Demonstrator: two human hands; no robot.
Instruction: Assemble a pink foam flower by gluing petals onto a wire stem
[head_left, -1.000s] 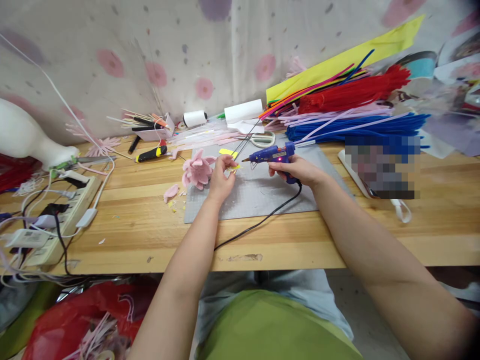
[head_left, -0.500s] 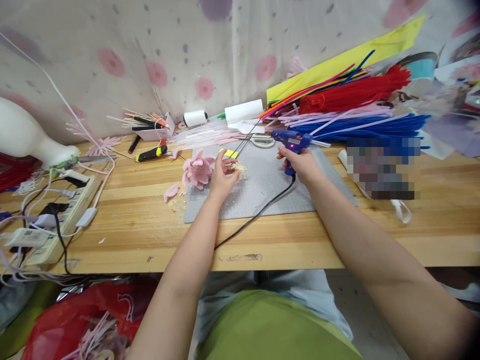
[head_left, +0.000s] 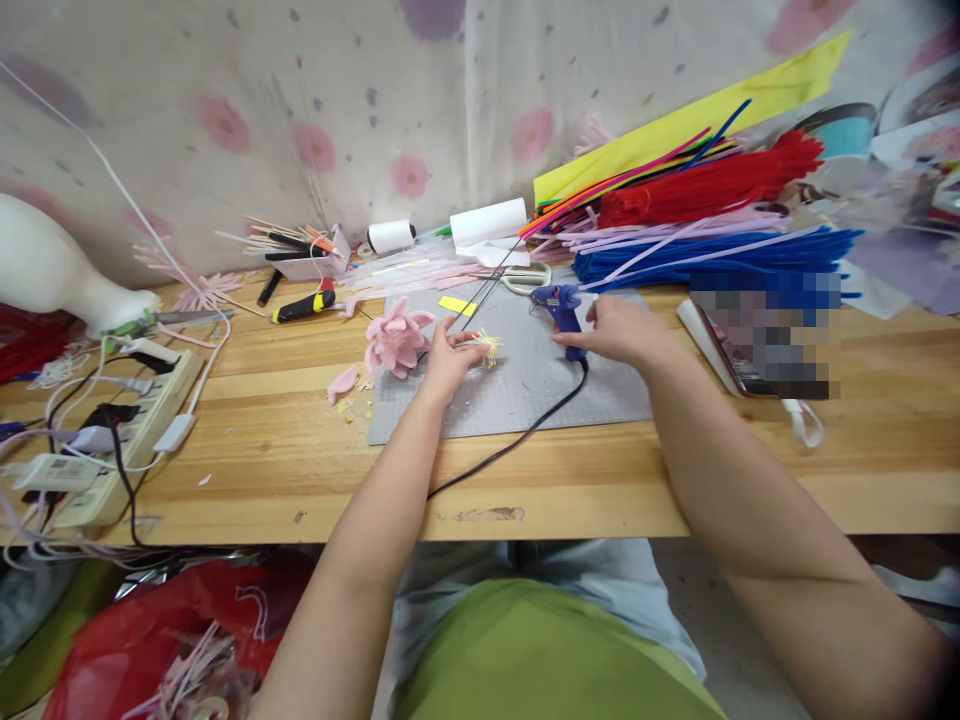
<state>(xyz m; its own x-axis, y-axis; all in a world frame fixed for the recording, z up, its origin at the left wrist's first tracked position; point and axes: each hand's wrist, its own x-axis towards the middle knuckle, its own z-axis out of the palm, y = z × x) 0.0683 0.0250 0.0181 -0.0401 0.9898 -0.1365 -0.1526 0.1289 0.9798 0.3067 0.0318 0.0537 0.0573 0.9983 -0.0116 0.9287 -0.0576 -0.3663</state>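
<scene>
My left hand (head_left: pixel 448 365) is closed, its fingers pinching a bunch of yellow flower stamens (head_left: pixel 491 348) that fans out to the right over the grey cutting mat (head_left: pixel 517 395). At the mat's right half, a blue hot glue gun (head_left: pixel 568 320) stands with its handle down and its black cord running toward me. My right hand (head_left: pixel 619 328) is right beside the gun, fingers apart, with the thumb passing in front of the handle. Left of my left hand lies a pink fuzzy flower (head_left: pixel 397 337), and a loose pink petal (head_left: pixel 343 384) is near it.
Scissors (head_left: pixel 526 278) and a yellow strip (head_left: pixel 457 305) lie behind my hands. Blue pipe cleaners (head_left: pixel 712 255) and red ones (head_left: pixel 712 185) are piled at the back right. A utility knife (head_left: pixel 302 306) and a power strip (head_left: pixel 127 440) are to the left.
The glue gun has come down and left onto the mat and turned, and my right hand has loosened from around its handle. My left hand has shifted slightly, keeping the stamens.
</scene>
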